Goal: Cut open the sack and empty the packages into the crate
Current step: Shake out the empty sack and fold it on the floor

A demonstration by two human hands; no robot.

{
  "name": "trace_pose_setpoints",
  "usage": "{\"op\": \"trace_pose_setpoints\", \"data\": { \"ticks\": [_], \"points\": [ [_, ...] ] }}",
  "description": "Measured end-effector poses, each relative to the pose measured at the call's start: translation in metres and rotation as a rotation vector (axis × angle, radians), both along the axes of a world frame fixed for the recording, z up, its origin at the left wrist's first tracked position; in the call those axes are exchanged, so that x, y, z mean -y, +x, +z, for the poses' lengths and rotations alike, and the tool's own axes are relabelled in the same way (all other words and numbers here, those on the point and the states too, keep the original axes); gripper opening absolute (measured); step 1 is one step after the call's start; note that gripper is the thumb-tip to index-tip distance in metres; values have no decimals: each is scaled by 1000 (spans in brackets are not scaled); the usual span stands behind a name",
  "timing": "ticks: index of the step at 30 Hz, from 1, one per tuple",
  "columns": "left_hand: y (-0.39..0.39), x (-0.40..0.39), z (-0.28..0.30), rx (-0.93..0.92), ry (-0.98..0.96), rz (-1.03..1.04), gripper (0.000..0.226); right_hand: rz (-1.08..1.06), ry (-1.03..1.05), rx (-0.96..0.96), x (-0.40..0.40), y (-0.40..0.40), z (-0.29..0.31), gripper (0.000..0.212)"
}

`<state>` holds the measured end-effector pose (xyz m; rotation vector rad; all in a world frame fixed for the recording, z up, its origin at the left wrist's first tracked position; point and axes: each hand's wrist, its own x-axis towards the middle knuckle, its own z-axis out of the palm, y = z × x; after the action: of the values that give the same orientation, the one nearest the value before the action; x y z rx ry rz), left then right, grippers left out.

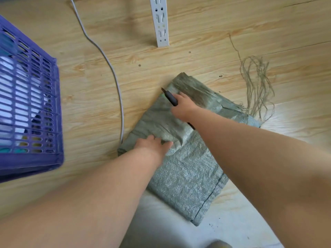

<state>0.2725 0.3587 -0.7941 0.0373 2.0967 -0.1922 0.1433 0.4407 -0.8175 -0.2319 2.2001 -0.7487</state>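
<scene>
Green woven sack [186, 169] flat on wood floor [197, 56]. Right hand [182, 106] grips dark cutter [171, 97] at sack's far end, left hand [154, 144] presses sack's left edge. Purple crate [32, 108] well left of sack, packages inside. Loose fibres [258, 86] right of sack.

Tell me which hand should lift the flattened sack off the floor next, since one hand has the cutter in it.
The left hand, probably. It already rests on the green sack with nothing in it, while the right hand grips the black cutter near the sack's far end and would have to put it down first.
</scene>
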Motion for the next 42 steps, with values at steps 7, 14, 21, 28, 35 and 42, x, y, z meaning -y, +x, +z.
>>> {"op": "trace_pose_setpoints", "data": {
  "ticks": [7,14,21,28,35,42],
  "points": [
    [52,62,-4,72,-9,-37,66,108,235,-3,-28,-4,-30,68],
    [71,119,-6,-675,36,737,18,115,153,-65,-30,-8,-36,65],
    [14,102,-30,-282,163,479,80,-50,225,-103,-8,21,-6,34],
    [38,49,-47,-134,213,1089,65,4,109,141,-13,23,0,48],
    [23,19,-28,32,660,1770,71,-42,275,193,-13,40,2,40],
    [3,-8,0,-789,731,1423,85,-445,-291,577,-16,52,6,25]
  ]
}}
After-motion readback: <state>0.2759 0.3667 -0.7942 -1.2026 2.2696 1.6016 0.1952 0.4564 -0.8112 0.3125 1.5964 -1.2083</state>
